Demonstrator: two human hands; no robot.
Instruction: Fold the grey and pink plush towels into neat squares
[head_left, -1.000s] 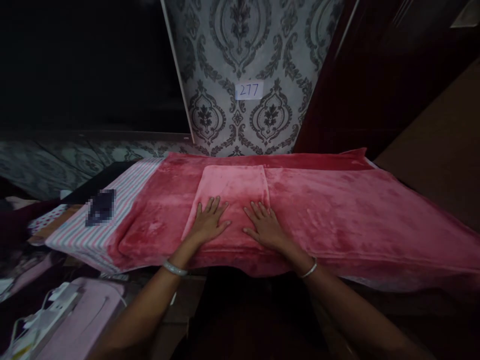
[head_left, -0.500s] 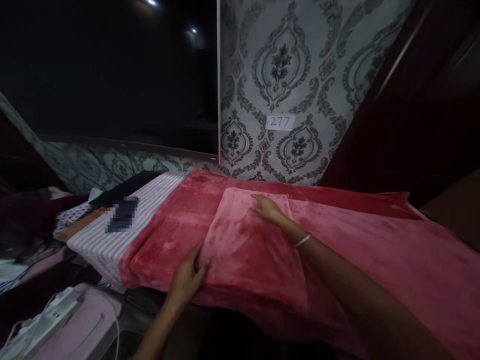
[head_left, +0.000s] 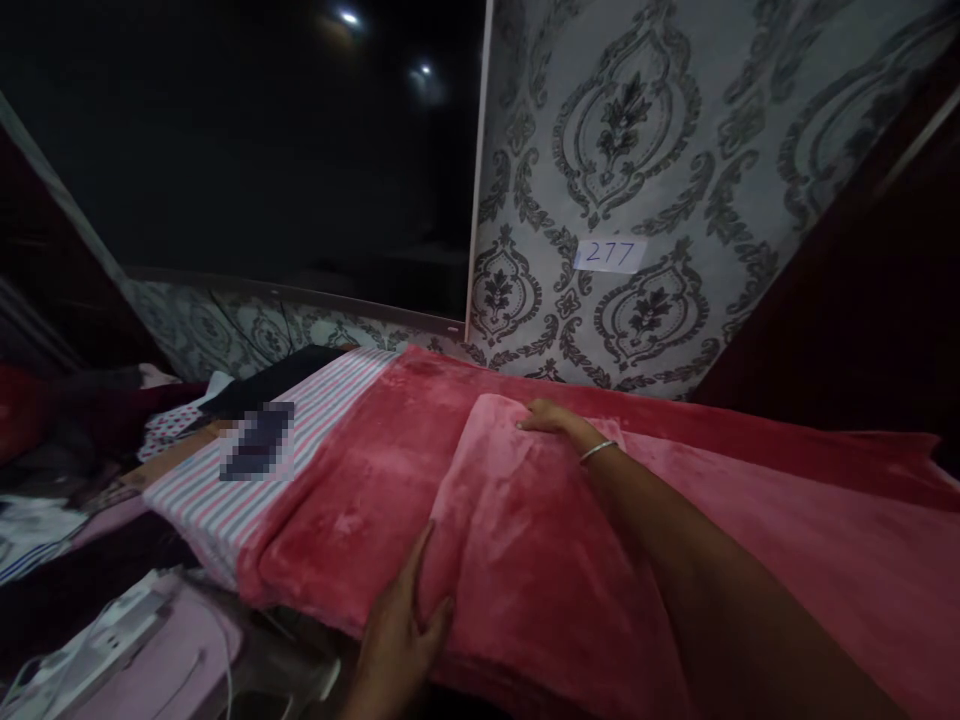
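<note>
A folded pink plush cloth (head_left: 517, 520) lies on a larger red plush blanket (head_left: 360, 480) spread over the table. My left hand (head_left: 401, 625) grips the cloth's near left edge, thumb on top and fingers curled under it. My right hand (head_left: 551, 420) reaches across to the cloth's far edge, fingers closed over it, a silver bangle on the wrist. The cloth's left side is raised a little off the blanket.
A striped sheet (head_left: 225, 490) with a blurred dark object (head_left: 259, 440) lies left of the blanket. A white power strip (head_left: 82, 650) rests on a pink surface at the lower left. Patterned wallpaper with a "277" label (head_left: 609, 255) stands behind; a dark window is at the upper left.
Both hands left the flat cloth top: the left went to its near left edge and gripped it, the right reached to the far edge. The cloth's left side has lifted. The view shifted right.
</note>
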